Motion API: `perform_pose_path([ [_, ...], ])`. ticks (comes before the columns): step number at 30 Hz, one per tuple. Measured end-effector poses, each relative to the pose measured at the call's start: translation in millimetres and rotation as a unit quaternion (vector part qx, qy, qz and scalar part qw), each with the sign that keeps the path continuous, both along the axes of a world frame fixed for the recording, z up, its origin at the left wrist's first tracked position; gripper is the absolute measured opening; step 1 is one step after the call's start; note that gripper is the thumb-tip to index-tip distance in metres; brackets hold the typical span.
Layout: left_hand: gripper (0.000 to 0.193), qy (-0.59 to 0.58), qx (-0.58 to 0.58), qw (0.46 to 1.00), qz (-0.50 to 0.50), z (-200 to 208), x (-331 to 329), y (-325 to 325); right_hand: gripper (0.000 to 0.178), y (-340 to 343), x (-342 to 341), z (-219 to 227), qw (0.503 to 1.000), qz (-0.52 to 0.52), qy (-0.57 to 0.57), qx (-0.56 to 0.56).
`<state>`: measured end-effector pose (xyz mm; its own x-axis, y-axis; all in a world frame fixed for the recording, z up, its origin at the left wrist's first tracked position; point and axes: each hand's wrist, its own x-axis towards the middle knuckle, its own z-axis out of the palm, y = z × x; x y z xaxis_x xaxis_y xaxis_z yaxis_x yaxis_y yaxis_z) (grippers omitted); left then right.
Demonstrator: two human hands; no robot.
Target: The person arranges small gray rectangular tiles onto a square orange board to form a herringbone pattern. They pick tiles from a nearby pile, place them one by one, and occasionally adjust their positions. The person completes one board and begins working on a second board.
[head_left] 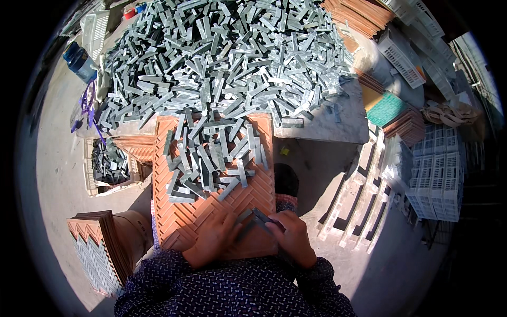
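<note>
A terracotta-coloured tray (240, 198) with herringbone grooves lies in front of me, its far end against the stone table. Loose grey stone strips (208, 153) are heaped on its far half. My left hand (215, 235) rests on the near part of the tray, fingers bent together at a grey strip (244, 216); its grip is partly hidden. Facing it, my right hand (293, 235) pinches another short stone strip (260, 214), which points up and left. Shade covers the near right corner of the tray, so the strips there are hard to make out.
A large pile of stone strips (227, 63) covers the table (343, 124). Left are a crate of strips (87, 171) and a stack of patterned trays (95, 253). White crates (435, 174) and a slatted pallet (351, 198) stand right. A blue bottle (79, 62) is far left.
</note>
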<state>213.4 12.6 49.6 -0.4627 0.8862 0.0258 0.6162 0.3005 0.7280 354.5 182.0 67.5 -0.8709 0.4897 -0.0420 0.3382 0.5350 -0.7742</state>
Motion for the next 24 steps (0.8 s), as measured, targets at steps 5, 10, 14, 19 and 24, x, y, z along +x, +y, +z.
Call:
perform_pose_path([
  [5,0.018,-0.027,-0.072,0.997,-0.018,3,10,-3,0.021,3,2,1,0.999,-0.044,0.015,-0.009],
  [10,0.017,-0.012,-0.025,0.999,-0.017,2,10,3,0.02,10,1,3,0.999,-0.034,0.019,0.013],
  [14,0.02,0.008,-0.006,0.999,-0.035,-2,7,0,0.025,9,-11,5,0.998,0.028,0.049,0.026],
  [19,0.039,0.039,0.013,0.998,-0.037,-9,10,-3,0.03,-5,-45,18,0.979,0.184,0.024,0.088],
  [24,0.031,-0.028,-0.006,0.998,-0.06,-9,10,-2,0.028,7,-40,-2,0.93,0.269,-0.025,0.251],
])
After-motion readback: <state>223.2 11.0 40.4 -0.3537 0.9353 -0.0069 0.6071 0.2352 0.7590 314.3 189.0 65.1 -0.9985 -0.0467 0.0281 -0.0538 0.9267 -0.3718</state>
